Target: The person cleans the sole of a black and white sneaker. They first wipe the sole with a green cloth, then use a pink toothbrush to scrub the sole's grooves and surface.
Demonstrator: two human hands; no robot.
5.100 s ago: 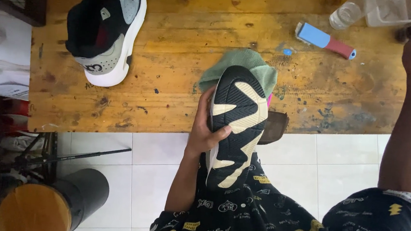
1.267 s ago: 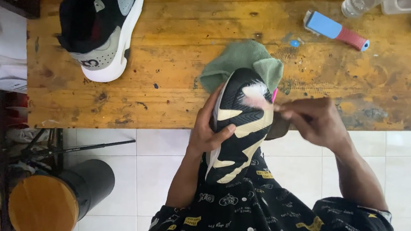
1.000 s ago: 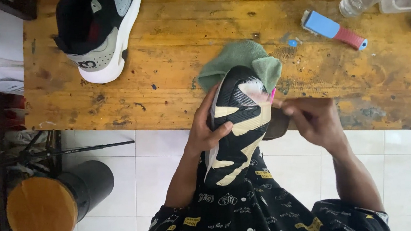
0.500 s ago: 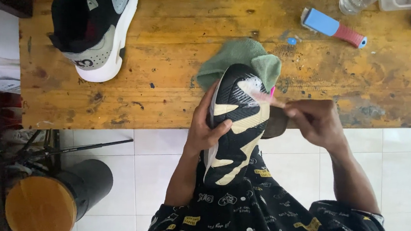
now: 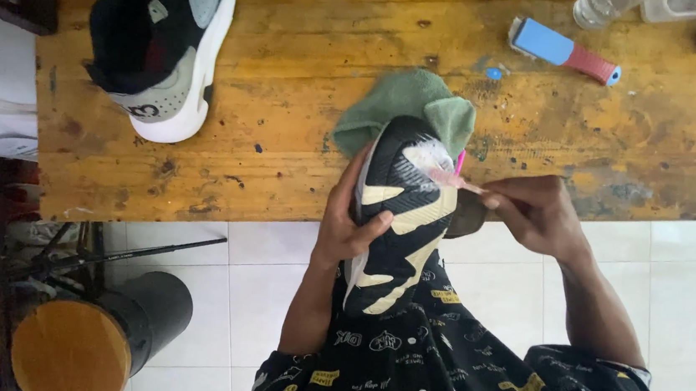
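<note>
At the near edge of the wooden workbench (image 5: 283, 173), the left hand (image 5: 345, 225) is clamped around an upturned black-and-cream sneaker (image 5: 396, 216) over a green cloth (image 5: 402, 104); the right hand (image 5: 531, 216) pinches a pink brush (image 5: 457, 176) against its foamy sole.

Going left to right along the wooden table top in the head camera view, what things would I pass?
Black and grey sneaker → green cloth → blue and red brush → clear bottle.
</note>
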